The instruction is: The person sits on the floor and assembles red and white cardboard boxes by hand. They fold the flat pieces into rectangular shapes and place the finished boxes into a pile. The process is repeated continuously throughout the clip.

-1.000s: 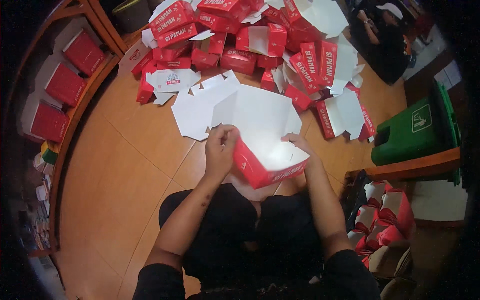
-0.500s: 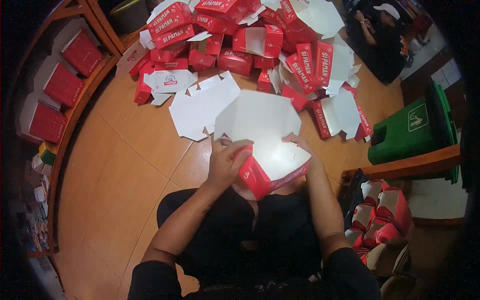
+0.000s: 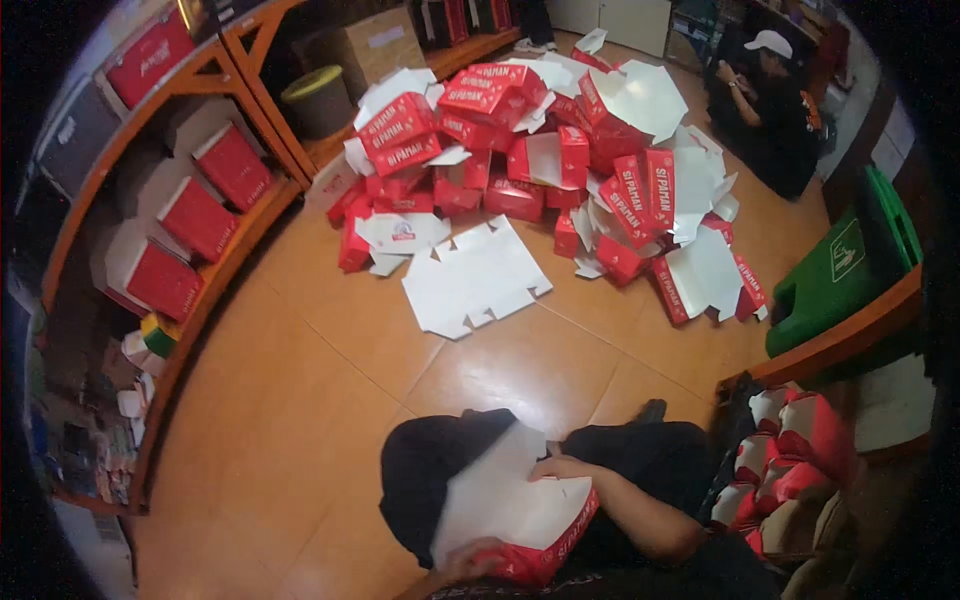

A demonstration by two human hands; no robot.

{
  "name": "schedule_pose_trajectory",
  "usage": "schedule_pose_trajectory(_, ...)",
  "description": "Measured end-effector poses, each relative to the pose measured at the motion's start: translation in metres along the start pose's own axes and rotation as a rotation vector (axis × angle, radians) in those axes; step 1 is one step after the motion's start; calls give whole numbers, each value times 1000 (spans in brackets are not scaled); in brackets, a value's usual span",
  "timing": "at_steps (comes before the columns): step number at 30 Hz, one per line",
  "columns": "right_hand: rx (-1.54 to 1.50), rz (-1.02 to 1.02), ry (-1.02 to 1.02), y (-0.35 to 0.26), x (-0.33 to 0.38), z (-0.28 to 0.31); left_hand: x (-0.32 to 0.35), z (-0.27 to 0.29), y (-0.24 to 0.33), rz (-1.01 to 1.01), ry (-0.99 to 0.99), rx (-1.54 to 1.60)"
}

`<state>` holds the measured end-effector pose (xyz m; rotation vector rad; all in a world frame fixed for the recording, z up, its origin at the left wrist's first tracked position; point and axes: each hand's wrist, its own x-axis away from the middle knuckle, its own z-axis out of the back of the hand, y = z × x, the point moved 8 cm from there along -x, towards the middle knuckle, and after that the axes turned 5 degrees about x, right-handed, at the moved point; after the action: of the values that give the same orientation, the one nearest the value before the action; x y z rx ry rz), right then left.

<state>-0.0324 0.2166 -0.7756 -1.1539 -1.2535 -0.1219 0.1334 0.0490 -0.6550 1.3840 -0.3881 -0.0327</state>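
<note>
Right hand [image 3: 566, 468] angles leftward, fingers gripping the red box [image 3: 512, 503] — left hand [image 3: 474, 560], low, blurred, apparently grasping it.

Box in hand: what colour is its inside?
The box is white inside, best seen in the head view.

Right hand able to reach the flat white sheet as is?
Probably not: the right hand has the red-and-white box in its grip, and the white sheet lies out past the knees.

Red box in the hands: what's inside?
White card shows inside the box; no contents are visible. The right hand covers part of it, and the red walls hide whatever lies behind them.
</note>
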Motion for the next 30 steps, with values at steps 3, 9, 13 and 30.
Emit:
schedule_pose_trajectory(3,-90,5,44,3,-3,-13,8,12,23,-50,22,-194)
schedule_pose_trajectory(9,-219,-17,31,-13,29,-19,-10,47,62,164,219,-67)
schedule_pose_trajectory(13,-160,82,36,-20,43,-12,-10,37,73,119,-31,57)
schedule_pose_trajectory(30,-52,398,446,-62,82,34,-13,55,78,-318,637,269)
